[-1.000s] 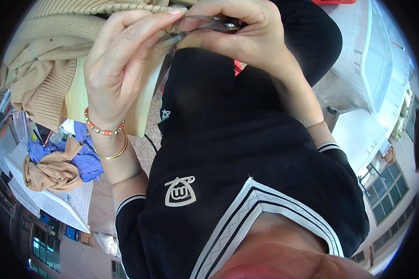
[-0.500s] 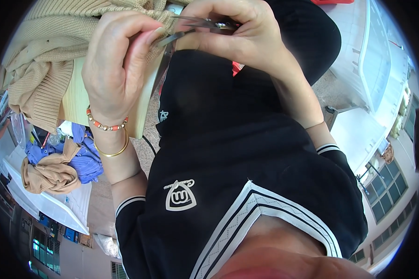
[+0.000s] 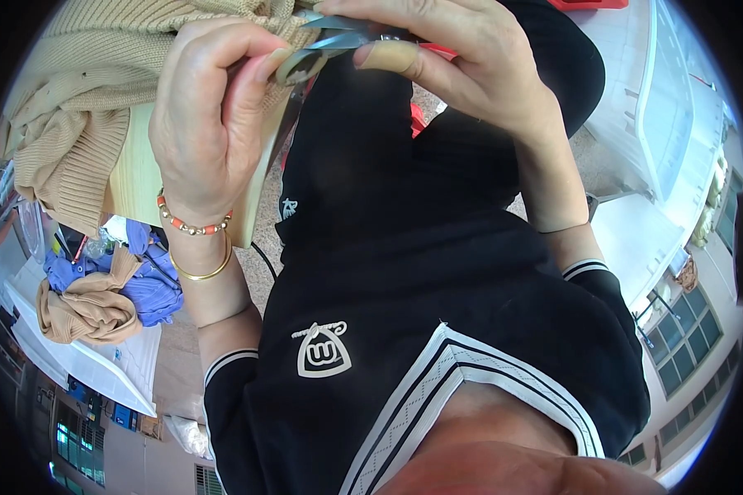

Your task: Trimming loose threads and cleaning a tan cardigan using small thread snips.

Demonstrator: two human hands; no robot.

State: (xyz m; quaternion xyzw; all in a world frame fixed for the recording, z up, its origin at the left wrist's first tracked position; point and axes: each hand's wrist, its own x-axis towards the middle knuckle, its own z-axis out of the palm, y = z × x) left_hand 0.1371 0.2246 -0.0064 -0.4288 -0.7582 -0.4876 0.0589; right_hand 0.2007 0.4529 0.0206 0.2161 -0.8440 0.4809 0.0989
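Both hands are raised close to the camera at the top of the view. My left hand (image 3: 210, 124), with a bead bracelet and a gold bangle at the wrist, pinches a small grey metal tool (image 3: 326, 45) that looks like snips, its ring near my fingertips. My right hand (image 3: 462, 62) grips the same tool from the right, thumb under it. A beige knitted garment (image 3: 74, 99) lies on a pale wooden board (image 3: 140, 177) just behind my left hand. My black top with white stripes fills the lower middle.
At lower left a white surface (image 3: 82, 363) carries a tan cloth (image 3: 87, 309) and a blue cloth (image 3: 153, 289). A white table or cover (image 3: 660, 124) stands at the right. A red object (image 3: 417, 120) shows behind my right wrist. Speckled floor lies between.
Both hands have drifted slightly up and toward the top edge with the tool. The knitted garment and board stay in place.
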